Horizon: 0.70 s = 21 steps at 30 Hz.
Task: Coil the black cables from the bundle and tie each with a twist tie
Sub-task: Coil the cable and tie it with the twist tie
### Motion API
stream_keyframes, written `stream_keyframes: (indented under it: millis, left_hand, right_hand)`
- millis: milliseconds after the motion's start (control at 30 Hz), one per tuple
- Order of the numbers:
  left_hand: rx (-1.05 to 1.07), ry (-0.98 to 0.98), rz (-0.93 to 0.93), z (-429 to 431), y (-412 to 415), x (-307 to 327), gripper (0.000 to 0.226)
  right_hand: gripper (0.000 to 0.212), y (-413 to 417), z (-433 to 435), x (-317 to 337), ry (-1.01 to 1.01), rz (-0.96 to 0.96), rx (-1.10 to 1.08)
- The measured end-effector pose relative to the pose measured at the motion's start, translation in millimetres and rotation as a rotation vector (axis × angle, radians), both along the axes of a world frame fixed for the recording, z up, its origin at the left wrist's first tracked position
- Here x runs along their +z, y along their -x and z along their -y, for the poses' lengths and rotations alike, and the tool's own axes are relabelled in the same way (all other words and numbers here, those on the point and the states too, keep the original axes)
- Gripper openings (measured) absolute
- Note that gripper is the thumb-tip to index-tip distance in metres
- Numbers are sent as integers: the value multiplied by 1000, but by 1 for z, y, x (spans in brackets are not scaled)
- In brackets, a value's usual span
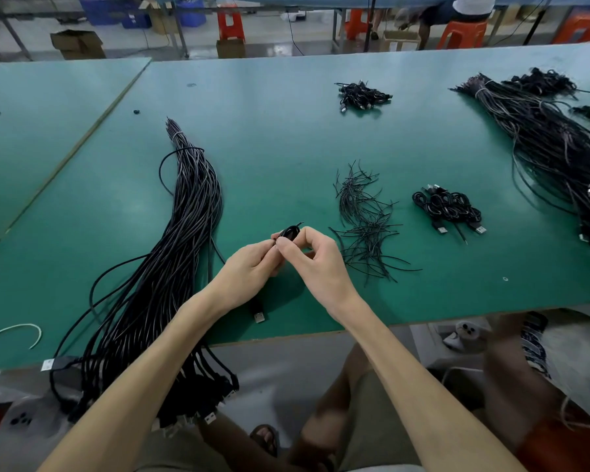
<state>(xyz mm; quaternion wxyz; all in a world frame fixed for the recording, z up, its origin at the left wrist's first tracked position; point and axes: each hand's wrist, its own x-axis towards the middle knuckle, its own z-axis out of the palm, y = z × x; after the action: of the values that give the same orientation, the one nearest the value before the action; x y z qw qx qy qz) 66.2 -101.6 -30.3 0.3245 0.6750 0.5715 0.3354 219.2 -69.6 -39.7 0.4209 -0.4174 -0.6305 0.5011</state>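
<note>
Over the green matte table [286, 137], the left hand [252, 264] grips a small coiled black cable [288, 232], fingers curled round it; the right hand [315, 257] pinches the coil's top between thumb and forefinger, where a thin black end juts out; the cable's silver-tipped USB plug [259, 311] hangs below the left wrist. The long tied bundle of black cables [184, 233] lies just left of the hands; the loose pile of thin black twist ties [365, 226] lies just right; a small heap of finished black coils [447, 207] sits beyond that.

Green worktable [286, 137] — grey floor [269, 49] beyond, with orange stools [231, 23], cardboard boxes [77, 44].
</note>
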Motion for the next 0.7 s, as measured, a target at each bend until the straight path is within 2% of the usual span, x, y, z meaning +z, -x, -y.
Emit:
stream_keyframes:
  millis: [67, 333, 700]
  left_hand:
    - [1, -8, -11, 0, 1, 0, 55]
    - [82, -26, -38, -4, 4, -9, 43]
    - [114, -133, -233, 2, 2, -10, 36]
  right_hand:
    - [32, 0, 0, -1, -19, 6, 8]
    - [26, 2, -3, -3, -7, 9, -30]
    - [31, 1, -6, -2, 102, -124, -90]
